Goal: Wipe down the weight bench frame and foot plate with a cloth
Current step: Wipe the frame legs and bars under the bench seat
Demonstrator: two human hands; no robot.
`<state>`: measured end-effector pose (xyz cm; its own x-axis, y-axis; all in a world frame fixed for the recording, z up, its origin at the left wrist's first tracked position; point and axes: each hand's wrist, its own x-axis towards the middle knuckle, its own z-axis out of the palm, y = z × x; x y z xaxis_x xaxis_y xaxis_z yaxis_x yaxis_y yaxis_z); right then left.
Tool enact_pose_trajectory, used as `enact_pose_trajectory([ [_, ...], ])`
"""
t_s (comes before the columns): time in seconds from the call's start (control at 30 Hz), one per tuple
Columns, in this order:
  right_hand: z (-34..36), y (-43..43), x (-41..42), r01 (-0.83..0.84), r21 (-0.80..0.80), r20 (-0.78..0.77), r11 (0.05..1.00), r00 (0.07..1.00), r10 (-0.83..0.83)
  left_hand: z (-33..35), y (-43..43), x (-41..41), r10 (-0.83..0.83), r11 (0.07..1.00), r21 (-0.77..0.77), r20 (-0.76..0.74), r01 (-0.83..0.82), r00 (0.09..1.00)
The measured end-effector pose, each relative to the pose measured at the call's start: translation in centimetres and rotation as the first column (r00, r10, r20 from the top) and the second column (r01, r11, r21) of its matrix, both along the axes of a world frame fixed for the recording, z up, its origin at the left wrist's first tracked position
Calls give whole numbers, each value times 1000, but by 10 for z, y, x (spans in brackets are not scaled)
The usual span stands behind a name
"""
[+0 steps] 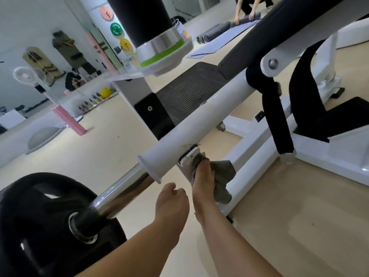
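Head view, and the right hand (203,176) is up under the white frame (199,120), gripping a grey cloth (221,180) and pressing it against the bracket (189,154) where the tube meets its support. The cloth bunches round the fingers, which are hidden in it, and a loose end hangs down beside the wrist. The left hand (172,199) floats just beside the right one and lower, curled into a loose fist, holding nothing and touching nothing. Right above it the chrome bar (119,188) runs out of the tube end down to a black weight plate (40,216) at lower left. The foot plate (191,92), black and ribbed, sits beyond the tube, well apart from both hands, with the tube crossing in front of it. A black strap (277,116) hangs from the pivot down to the white base rail (253,156), to the right of the cloth. A black roller pad (139,17) looms at the top. Far back, a person (245,9) crouches over grey mats (213,33), and a pink roller (67,120) stands on the floor at left.
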<state>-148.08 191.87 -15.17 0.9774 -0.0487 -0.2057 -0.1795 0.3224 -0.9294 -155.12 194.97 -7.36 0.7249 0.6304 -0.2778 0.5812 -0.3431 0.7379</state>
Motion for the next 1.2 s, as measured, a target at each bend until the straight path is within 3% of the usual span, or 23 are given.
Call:
enact_pose_trajectory([
  [0.1, -6, -3, 6, -69, -140, 30, 988, 997, 74, -2, -4, -1, 24, 998, -59, 5, -24, 1000],
  [0.2, -1, -6, 2, -101, -109, -24, 989, 995, 99, -7, -7, -2, 32, 996, -80, -4, -33, 999],
  [0.4, 26, 8, -10, -19, 2, 190, 1000, 982, 19, -11, 3, 7, 71, 983, -174, 92, -54, 993],
  [0.5, -2, 2, -6, -92, -243, 198, 966, 970, 143, -10, 8, 9, 171, 965, -216, 102, -146, 980],
  [0.6, -32, -10, 5, -295, -539, -45, 789, 945, 323, -12, 5, 8, 206, 954, -238, 81, -182, 975],
  [0.63, -26, -9, 5, -289, -569, -69, 770, 949, 306, -12, 4, 8, 190, 956, -243, 80, -166, 978],
  [0.7, -2, 9, 0, -135, -608, 34, 782, 980, 196, -13, 5, 8, 170, 948, -287, 87, -139, 981],
  [0.8, 16, 28, -9, -103, -518, 177, 849, 958, 224, -12, 13, 8, 180, 920, -371, 110, -128, 977],
  [0.83, 15, 29, -9, -17, -476, 166, 879, 980, 109, -13, 16, 8, 157, 920, -375, 98, -110, 983],
  [0.87, 7, 27, -8, -38, -408, 107, 912, 990, 89, -15, 18, 7, 130, 926, -367, 88, -89, 988],
  [1.07, -36, 4, 5, -192, -266, -82, 945, 981, 176, -29, 10, 5, 51, 961, -275, 102, -21, 994],
  [1.2, -7, 13, -6, -122, -306, 104, 944, 982, 160, -34, 11, 5, -54, 956, -280, 145, 93, 988],
])
